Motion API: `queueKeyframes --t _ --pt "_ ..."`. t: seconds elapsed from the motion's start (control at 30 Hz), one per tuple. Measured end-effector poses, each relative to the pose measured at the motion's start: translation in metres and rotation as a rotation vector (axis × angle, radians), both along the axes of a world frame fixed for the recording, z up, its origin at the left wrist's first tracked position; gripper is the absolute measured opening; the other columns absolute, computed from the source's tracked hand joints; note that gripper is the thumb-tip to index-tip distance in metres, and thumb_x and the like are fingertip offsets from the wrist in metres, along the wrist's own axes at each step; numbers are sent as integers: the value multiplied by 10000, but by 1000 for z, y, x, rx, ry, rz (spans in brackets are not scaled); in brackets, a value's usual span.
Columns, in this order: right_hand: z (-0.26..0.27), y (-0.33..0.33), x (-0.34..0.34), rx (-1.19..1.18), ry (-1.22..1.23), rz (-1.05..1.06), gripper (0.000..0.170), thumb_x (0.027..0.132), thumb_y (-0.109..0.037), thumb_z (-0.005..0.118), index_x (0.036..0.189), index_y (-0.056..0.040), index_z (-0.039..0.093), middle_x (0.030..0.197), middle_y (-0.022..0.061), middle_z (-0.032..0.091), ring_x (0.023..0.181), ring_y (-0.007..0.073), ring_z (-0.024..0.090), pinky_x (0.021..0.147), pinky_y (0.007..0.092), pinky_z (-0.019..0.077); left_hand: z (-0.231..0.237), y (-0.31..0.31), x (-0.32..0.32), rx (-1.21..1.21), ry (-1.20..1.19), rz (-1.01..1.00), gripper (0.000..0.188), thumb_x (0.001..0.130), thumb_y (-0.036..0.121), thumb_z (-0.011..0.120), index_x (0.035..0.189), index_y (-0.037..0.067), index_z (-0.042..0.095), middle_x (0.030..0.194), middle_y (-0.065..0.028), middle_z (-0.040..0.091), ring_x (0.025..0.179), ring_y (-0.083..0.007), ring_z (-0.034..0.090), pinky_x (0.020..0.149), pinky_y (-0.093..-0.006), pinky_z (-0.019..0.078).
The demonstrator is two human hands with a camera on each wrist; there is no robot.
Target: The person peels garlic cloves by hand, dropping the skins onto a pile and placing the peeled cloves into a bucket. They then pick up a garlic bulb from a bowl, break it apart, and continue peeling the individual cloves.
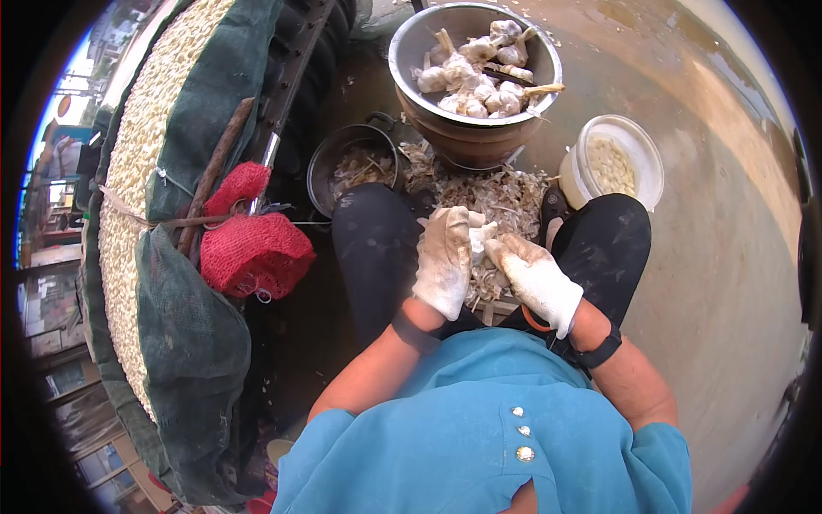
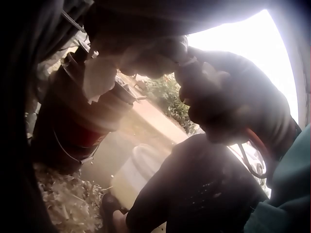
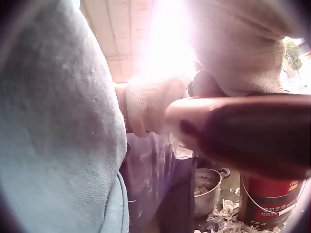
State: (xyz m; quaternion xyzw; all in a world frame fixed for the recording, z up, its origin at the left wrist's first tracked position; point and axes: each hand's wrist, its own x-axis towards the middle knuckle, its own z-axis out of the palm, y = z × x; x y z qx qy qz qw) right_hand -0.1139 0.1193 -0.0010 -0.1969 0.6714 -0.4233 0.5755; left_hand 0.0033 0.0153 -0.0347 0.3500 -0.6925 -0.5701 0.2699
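Note:
In the head view both hands meet over the lap, wearing white work gloves soiled brown at the fingers. My left hand [image 1: 443,261] grips a whitish garlic bulb [image 1: 482,243], its fingers partly covering it. From the other side my right hand [image 1: 538,276] comes up close, fingertips right at the bulb. Its fingers look curled in the left wrist view, but I cannot tell whether they pinch anything. Under the right wrist shows an orange band [image 1: 535,319]. A blurred reddish-brown bar [image 3: 243,131] crosses the right wrist view. Below the hands lies a heap of garlic skins [image 1: 509,195].
Ahead, a metal bowl [image 1: 401,90] of garlic bulbs sits on a red bucket [image 3: 265,194]. Left of it is a pot [image 1: 318,178] with skins; to the right, a white tub [image 1: 577,176] of pale cloves. A green mesh cover [image 1: 193,343] and red net bag [image 1: 257,253] stand left.

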Motion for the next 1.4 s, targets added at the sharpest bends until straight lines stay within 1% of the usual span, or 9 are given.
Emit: queueKeyframes --t 0.17,0.23,0.53,0.6,0.63,0.7,0.83,0.97,1.4 --pt "-12 5 3 -105 -123 -71 266 960 -253 556 1068 -20 624 882 -18 613 810 44 505 699 223 440 -1 2 2 -337 -102 -96 533 997 505 324 991 39 582 911 -120 603 791 -268 630 733 -355 497" --pt "-7 4 2 -79 -175 -77 229 984 -304 524 998 -91 608 721 -83 475 593 32 371 519 196 320 0 4 -1 -490 -21 -134 427 1014 405 323 995 60 574 936 -120 588 869 -318 599 796 -395 477" --pt "4 9 -13 -90 -392 -98 236 967 -344 544 915 -118 586 645 -69 437 511 29 330 438 185 253 2 -1 -3 -681 -83 -228 456 1006 454 323 1099 71 552 987 -95 608 951 -276 570 828 -397 463" --pt "16 6 -12 -29 -369 -102 250 962 -355 554 911 -114 591 636 -75 443 508 22 339 439 182 254 13 -5 1 -178 99 -286 570 989 541 327 1185 51 543 904 -47 621 847 -167 587 720 -317 484" --pt "22 5 -12 34 -343 -112 264 957 -366 563 906 -109 596 628 -81 449 505 14 348 439 179 254 20 -6 1 -182 100 -285 570 989 541 327 1185 51 543 904 -47 621 847 -167 587 720 -317 484" --pt "26 7 -13 11 -333 -101 269 952 -372 571 906 -109 608 622 -86 458 503 9 358 438 177 260 33 -6 1 495 52 -265 694 945 642 342 1213 38 551 823 -4 611 716 -80 561 599 -234 463" --pt "32 7 -10 -108 -320 -116 281 947 -379 580 914 -107 643 613 -86 503 488 5 377 431 169 274 40 1 -3 884 -7 -229 651 918 667 380 1047 72 611 714 19 548 570 -74 484 466 -212 379" --pt "12 13 -9 -54 -376 -125 271 945 -363 589 922 -101 654 653 -65 567 490 5 401 438 167 299 42 4 -4 1030 47 -207 469 915 590 488 826 136 563 666 22 501 530 -74 434 429 -209 311" --pt "20 -1 0 -103 -126 -191 216 945 -207 604 1046 -26 663 896 36 684 735 99 659 644 228 538 7 5 -5 1242 360 -182 351 936 504 514 938 155 560 732 11 553 563 -123 492 437 -224 330"
